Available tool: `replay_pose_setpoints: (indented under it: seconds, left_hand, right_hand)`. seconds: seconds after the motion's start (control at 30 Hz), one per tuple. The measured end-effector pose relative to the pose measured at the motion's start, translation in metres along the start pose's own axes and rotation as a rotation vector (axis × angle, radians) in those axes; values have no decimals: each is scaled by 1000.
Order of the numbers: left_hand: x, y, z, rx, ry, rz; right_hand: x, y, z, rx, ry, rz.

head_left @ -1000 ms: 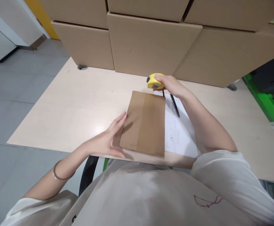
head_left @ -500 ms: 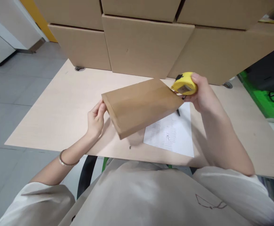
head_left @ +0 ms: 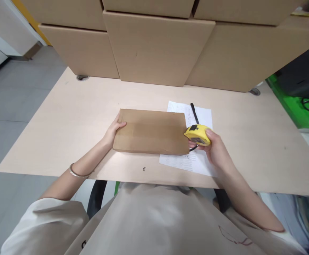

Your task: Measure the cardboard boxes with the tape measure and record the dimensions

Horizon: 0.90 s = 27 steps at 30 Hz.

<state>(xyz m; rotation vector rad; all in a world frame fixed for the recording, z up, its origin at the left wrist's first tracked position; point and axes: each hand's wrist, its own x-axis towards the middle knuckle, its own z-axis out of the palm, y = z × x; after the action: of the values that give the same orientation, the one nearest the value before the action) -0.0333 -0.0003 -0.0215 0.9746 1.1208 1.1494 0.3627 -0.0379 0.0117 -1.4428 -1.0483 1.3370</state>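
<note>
The box (head_left: pixel 150 131) sits mid-frame, tape measure (head_left: pixel 200 134) at its right end, no extension visible.
The left hand (head_left: pixel 112 132) grips the box's left end; the right hand (head_left: pixel 215 146) wraps its fingers around the tape measure. Pen (head_left: pixel 194 112) and paper (head_left: pixel 202 165) lie right of centre on the worktop (head_left: pixel 72 127).

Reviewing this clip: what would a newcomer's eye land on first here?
Probably the bright yellow tape measure in the right hand, at the right end of a small cardboard box. The left hand holds that box by its left end. Beyond them, large cardboard boxes loom along the table's far side.
</note>
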Motion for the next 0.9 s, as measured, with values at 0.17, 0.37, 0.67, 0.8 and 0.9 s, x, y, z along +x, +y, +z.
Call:
replay_pose_setpoints:
  seconds: [0.17,0.37,0.67,0.8,0.9]
  left_hand:
    - [-1,-3,-11,55,15,-35]
    - [2,-18,-20,61,-14,-21]
    - [15,-27,-1,-36,-77,96]
    - [13,-25,6,-96,-83,155]
    - [13,-26,4,-120,-145,184]
  right_hand:
    - [11,-25,-4,-26,94,-143]
    - [51,-87,75,-73,-346,-174]
    - [88,-94,224,-324,-561,-123]
    - [85,-99,219,-471,-542,-152]
    - [83,-103,206,-505,-531,-176]
